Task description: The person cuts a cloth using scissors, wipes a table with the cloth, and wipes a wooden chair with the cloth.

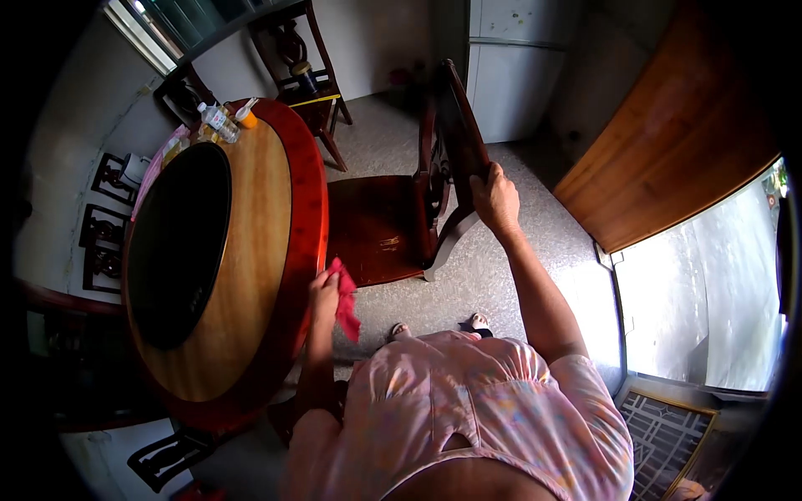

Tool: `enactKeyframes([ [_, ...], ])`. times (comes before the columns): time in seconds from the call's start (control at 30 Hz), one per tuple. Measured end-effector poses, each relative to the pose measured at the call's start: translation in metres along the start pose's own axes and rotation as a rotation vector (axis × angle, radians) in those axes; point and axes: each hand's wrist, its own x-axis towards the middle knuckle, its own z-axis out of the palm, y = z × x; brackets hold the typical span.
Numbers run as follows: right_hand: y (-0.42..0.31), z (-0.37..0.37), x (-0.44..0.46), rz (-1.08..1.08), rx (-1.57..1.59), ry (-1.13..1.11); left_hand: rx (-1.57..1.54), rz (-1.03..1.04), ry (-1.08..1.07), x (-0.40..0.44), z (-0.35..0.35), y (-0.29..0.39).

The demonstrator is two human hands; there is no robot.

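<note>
My left hand point(324, 294) is closed on a red cloth point(347, 302), beside the red rim of the round table point(311, 209). The cloth hangs down from my fingers. My right hand point(497, 199) grips the top of the backrest of a dark wooden chair point(459, 117). This chair's seat point(376, 221) is reddish brown with light scuff marks, and its left side lies close to the table's edge.
On the table are a black round centre point(180, 242), a plastic bottle point(219, 123) and an orange-topped container point(246, 117). Another chair point(313, 92) holds a jar. A fridge point(510, 83) stands behind; a wooden door point(668, 142) and doorway are at the right.
</note>
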Motion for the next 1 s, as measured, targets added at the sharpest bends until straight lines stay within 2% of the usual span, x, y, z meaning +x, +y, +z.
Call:
enactKeyframes([
  [0.03, 0.001, -0.001, -0.002, -0.009, 0.021, -0.013, -0.205, -0.124, -0.083, -0.007, 0.02, 0.032],
  [0.07, 0.001, -0.001, -0.002, -0.018, 0.043, -0.025, -0.344, -0.152, -0.145, 0.007, 0.035, 0.015],
  [0.1, 0.0, -0.002, -0.003, -0.023, 0.051, -0.035, -0.323, -0.099, -0.174, 0.016, 0.047, 0.009],
  [0.2, 0.001, -0.002, -0.003, -0.036, 0.094, -0.054, -0.433, -0.078, -0.229, 0.009, 0.081, 0.043],
  [0.33, 0.0, -0.003, -0.002, -0.021, 0.125, -0.055, -0.526, 0.054, -0.245, -0.007, 0.123, 0.086],
  [0.37, -0.001, -0.004, -0.002, -0.005, 0.119, -0.07, -0.487, 0.082, -0.164, -0.017, 0.134, 0.113],
  [0.4, -0.002, -0.005, -0.002, -0.011, 0.121, -0.077, -0.478, 0.158, -0.224, -0.012, 0.141, 0.119],
  [0.47, -0.003, -0.006, -0.003, 0.013, 0.137, -0.067, -0.334, 0.447, -0.185, -0.001, 0.161, 0.137],
  [0.53, -0.003, -0.008, -0.004, 0.012, 0.167, -0.085, -0.158, 0.608, -0.165, 0.01, 0.176, 0.15],
  [0.57, -0.003, -0.009, -0.005, 0.015, 0.193, -0.099, -0.215, 0.584, -0.196, 0.015, 0.189, 0.15],
  [0.6, 0.001, -0.006, -0.005, 0.015, 0.198, -0.096, -0.235, 0.639, -0.339, 0.011, 0.193, 0.168],
  [0.63, 0.008, 0.001, -0.007, -0.034, 0.265, -0.029, -0.193, 0.694, -0.275, 0.012, 0.208, 0.165],
  [0.67, 0.013, 0.005, -0.008, -0.083, 0.331, 0.04, -0.188, 0.693, -0.276, 0.011, 0.215, 0.16],
  [0.7, 0.015, 0.007, -0.007, -0.031, 0.388, -0.012, -0.184, 0.693, -0.277, 0.01, 0.22, 0.158],
  [0.73, 0.014, 0.004, -0.01, -0.044, 0.457, -0.018, -0.243, 0.605, -0.374, 0.011, 0.218, 0.155],
  [0.8, 0.02, 0.011, -0.007, -0.202, 0.455, 0.058, -0.28, 0.514, -0.424, 0.008, 0.218, 0.151],
  [1.0, 0.029, 0.015, -0.004, -0.259, 0.636, -0.056, -0.202, 0.56, -0.444, 0.013, 0.218, 0.151],
])
